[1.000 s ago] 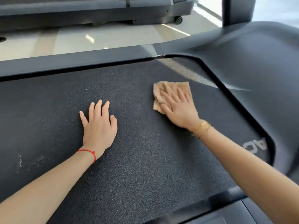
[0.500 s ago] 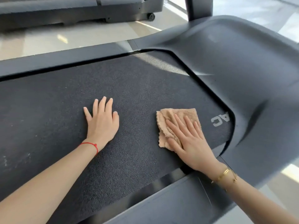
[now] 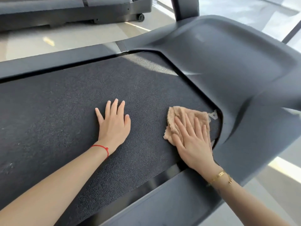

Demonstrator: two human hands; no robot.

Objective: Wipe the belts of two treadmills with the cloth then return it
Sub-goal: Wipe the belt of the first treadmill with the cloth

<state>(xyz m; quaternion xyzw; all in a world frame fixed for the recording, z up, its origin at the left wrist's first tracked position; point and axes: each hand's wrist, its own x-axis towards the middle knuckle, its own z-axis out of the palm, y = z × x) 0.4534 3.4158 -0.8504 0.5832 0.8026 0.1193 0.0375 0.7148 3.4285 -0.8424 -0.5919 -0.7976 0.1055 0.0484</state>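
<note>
A dark textured treadmill belt (image 3: 65, 111) fills the middle of the head view. A tan cloth (image 3: 180, 115) lies on the belt's right end, beside the grey motor hood (image 3: 228, 66). My right hand (image 3: 193, 139) presses flat on the cloth with straight fingers, covering its near half. My left hand (image 3: 114, 124) rests flat on the bare belt, fingers spread, about a hand's width left of the cloth. White lettering on the belt is partly hidden under the cloth's right corner.
A second treadmill (image 3: 73, 12) stands across the pale floor at the top left. A grey side rail (image 3: 57, 61) borders the belt's far edge, and another rail (image 3: 171, 201) runs along its near edge. An upright post (image 3: 185, 7) rises behind the hood.
My right hand slid the cloth from the belt's far edge back toward the near edge and slightly right, up against the hood. My left hand stayed planted on the belt.
</note>
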